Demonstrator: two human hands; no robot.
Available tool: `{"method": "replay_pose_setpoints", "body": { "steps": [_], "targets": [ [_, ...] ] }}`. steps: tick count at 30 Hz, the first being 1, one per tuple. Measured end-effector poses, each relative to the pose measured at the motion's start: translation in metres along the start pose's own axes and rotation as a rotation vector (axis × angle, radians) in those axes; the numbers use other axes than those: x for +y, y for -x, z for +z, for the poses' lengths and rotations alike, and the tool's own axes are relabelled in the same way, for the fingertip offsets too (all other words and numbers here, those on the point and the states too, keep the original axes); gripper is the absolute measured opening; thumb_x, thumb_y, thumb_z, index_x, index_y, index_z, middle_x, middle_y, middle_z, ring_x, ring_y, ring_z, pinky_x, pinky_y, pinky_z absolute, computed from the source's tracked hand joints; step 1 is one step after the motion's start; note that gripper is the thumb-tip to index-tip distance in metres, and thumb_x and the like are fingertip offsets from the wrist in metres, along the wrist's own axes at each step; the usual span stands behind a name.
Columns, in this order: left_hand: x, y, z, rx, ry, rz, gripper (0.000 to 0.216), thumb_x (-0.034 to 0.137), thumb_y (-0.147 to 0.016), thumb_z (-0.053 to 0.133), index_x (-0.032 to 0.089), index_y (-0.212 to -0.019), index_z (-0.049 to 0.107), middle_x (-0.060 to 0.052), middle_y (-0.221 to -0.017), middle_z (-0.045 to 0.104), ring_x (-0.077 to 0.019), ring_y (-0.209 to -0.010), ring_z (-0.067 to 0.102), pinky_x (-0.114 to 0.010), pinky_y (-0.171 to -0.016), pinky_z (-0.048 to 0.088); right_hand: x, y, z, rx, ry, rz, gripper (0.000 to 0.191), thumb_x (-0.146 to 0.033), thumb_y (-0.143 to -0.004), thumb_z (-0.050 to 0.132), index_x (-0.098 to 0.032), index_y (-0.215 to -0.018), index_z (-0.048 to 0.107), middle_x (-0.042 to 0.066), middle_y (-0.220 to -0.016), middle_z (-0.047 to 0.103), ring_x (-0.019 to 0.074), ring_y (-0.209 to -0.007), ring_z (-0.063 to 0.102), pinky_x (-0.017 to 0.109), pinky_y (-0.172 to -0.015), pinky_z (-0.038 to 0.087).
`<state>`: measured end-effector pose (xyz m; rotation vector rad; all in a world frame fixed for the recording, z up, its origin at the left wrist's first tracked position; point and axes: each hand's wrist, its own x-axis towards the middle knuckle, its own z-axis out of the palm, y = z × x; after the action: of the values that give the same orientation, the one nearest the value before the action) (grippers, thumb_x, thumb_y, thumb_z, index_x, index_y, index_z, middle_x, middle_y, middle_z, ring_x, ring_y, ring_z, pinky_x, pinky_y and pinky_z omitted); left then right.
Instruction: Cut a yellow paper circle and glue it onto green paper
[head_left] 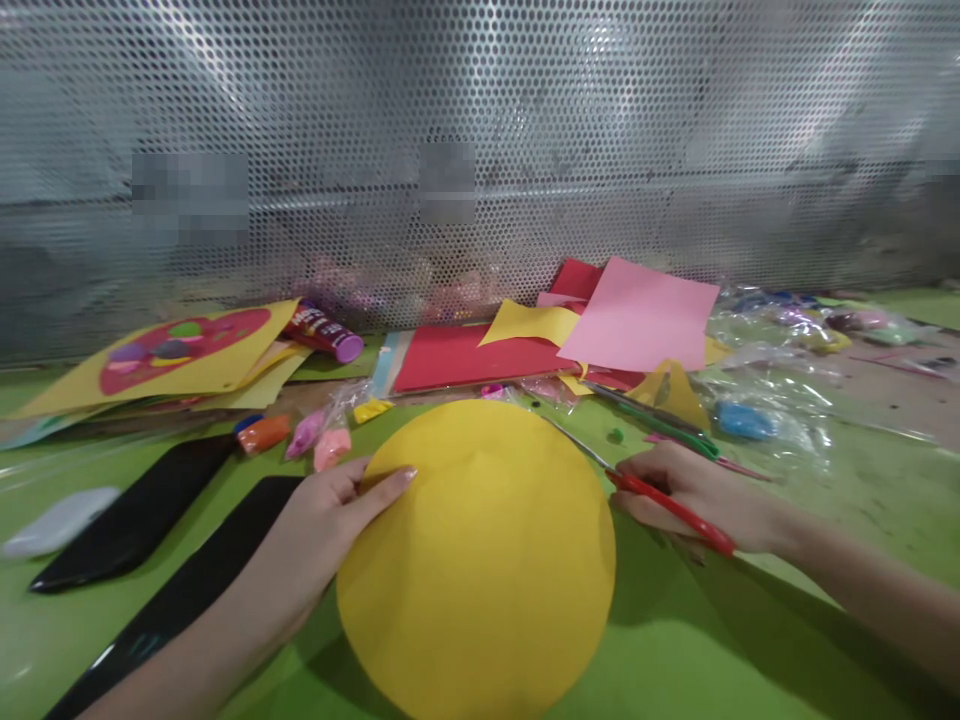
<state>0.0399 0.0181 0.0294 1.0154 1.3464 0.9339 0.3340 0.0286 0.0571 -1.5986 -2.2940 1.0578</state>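
Note:
A large round disc of yellow paper [480, 570] is held up in front of me, facing me. My left hand [352, 510] pinches its upper left edge, thumb on the near face and the fingers mostly hidden behind. On the other side, my right hand [675, 495] is closed around the red handles of a pair of scissors [671, 510]. The scissor blades point up and left, along the disc's upper right edge. Whether the blades touch the paper I cannot tell.
Behind lie red paper [472, 358], pink paper [645, 315] and green-handled scissors [667, 425]. A yellow card with a red heart [225, 345], a purple-capped tube [326, 332], black packets [142, 515] and several small clay packs [264, 434] lie leftward. A perforated metal panel [480, 100] stands behind.

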Motion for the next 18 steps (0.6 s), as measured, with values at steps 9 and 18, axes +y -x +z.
{"method": "replay_pose_setpoints", "body": {
  "steps": [9, 18],
  "targets": [
    [0.0009, 0.0005, 0.0008, 0.03, -0.048, 0.013, 0.033, 0.039, -0.068, 0.064, 0.019, -0.095, 0.065, -0.007, -0.091, 0.07, -0.0204, -0.07, 0.066, -0.025, -0.058, 0.051, 0.001, 0.0006, 0.0, 0.013, -0.037, 0.008, 0.021, -0.02, -0.07, 0.045, -0.018, -0.052, 0.036, -0.006, -0.045, 0.037, 0.0082, -0.039, 0.039, 0.019, -0.037, 0.029],
    [0.0051, 0.0038, 0.0101, 0.036, -0.053, -0.018, 0.029, 0.037, -0.066, 0.066, 0.018, -0.087, 0.067, -0.006, -0.078, 0.071, -0.0206, -0.066, 0.065, -0.026, -0.057, 0.049, -0.0026, 0.0013, -0.0021, -0.052, -0.066, 0.055, 0.02, -0.026, -0.073, 0.045, -0.018, -0.056, 0.039, -0.005, -0.049, 0.039, 0.0063, -0.039, 0.035, 0.018, -0.037, 0.03]
  ]
}}
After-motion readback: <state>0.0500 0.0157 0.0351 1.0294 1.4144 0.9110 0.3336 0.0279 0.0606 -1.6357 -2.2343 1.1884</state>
